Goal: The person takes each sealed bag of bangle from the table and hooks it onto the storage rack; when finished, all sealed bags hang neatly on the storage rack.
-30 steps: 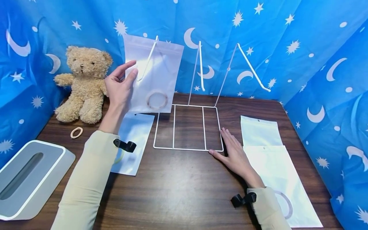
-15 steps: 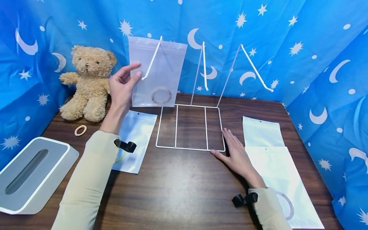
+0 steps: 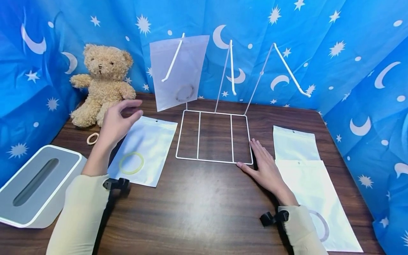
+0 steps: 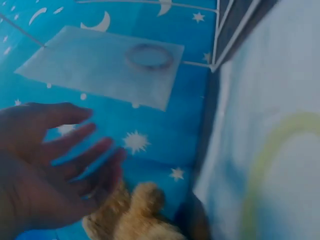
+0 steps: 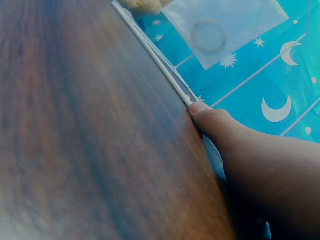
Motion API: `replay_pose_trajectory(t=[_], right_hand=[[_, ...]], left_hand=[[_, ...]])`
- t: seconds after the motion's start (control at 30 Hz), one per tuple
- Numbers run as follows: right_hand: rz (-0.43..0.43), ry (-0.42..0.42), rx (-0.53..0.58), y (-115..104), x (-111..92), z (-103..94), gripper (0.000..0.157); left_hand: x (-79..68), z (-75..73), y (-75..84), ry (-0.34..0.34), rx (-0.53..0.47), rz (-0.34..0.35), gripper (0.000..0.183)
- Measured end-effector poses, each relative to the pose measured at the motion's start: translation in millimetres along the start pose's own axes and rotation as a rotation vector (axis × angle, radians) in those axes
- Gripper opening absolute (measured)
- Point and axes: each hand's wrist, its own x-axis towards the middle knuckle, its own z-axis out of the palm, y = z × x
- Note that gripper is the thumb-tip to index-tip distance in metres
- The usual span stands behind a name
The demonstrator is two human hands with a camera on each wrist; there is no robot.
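I locate the hung bag (image 3: 192, 71) on the leftmost prong (image 3: 173, 61) of the white wire rack (image 3: 215, 160), as seen in the head view. The bag hangs at a slight tilt, clear of the counter (image 3: 204, 205), and a ring (image 3: 192, 92) shows through its lower part.

I read the left hand (image 3: 116, 122) below and beside this bag, apart from it. Its fingers are bent and spread, thumb and forefinger apart, with nothing between them.

I read the right hand (image 3: 262, 170) at the near right corner of the rack base. Its thumb touches the frame; its fingers are extended along the right-hand bar, thumb and fingers apart.

Under the left hand's side, a flat bag (image 3: 156, 141) with a yellow-green ring (image 3: 142, 163) lies on the counter. Farther left I find a small beige ring (image 3: 89, 140), a teddy bear (image 3: 103, 83) sitting behind it, and a tissue box (image 3: 47, 191).

Beyond the right hand, a large bag (image 3: 322, 194) with a greyish ring (image 3: 326, 226) lies in front of another bag (image 3: 294, 143). A blue curtain (image 3: 251, 21) patterned with moons and stars surrounds the counter
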Motion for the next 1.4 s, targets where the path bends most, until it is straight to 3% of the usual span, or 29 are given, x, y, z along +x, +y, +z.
replay_pose_trajectory(t=[0.2, 0.4, 0.57, 0.67, 0.83, 1.0, 1.23, 1.4], right_hand=[[0.008, -0.004, 0.0, 0.5, -1.3, -0.5, 0.097], [-0.001, 0.002, -0.001, 0.4, -4.1, 0.2, 0.097], [0.002, 0.002, -0.005, -0.3, -5.5, 2.0, 0.097], [0.002, 0.002, -0.004, -0.4, -5.9, 2.6, 0.097], [0.004, -0.001, -0.003, -0.7, -5.4, 2.4, 0.097], [0.0, 0.004, -0.008, -0.7, -3.7, 2.0, 0.096], [-0.005, 0.003, 0.001, -1.5, -3.3, 1.7, 0.096], [0.0, 0.003, -0.005, -1.1, -2.1, 1.2, 0.096]], left_hand=[[-13.5, -2.6, -19.8, -0.11, 0.251, -0.119, 0.04], [-20.8, -1.1, -23.1, -0.315, 0.565, -0.287, 0.053], [-26.3, 8.6, -22.6, -0.342, 0.648, -0.361, 0.074], [-28.4, 12.5, -22.7, -0.338, 0.65, -0.351, 0.082], [-27.4, 11.5, -29.0, -0.319, 0.58, -0.291, 0.059], [-20.8, 3.8, -44.5, -0.326, 0.421, -0.234, 0.036], [-15.4, -9.9, -60.7, -0.4, 0.158, -0.276, 0.022], [-13.5, -16.6, -59.0, -0.488, 0.155, -0.261, 0.027]])
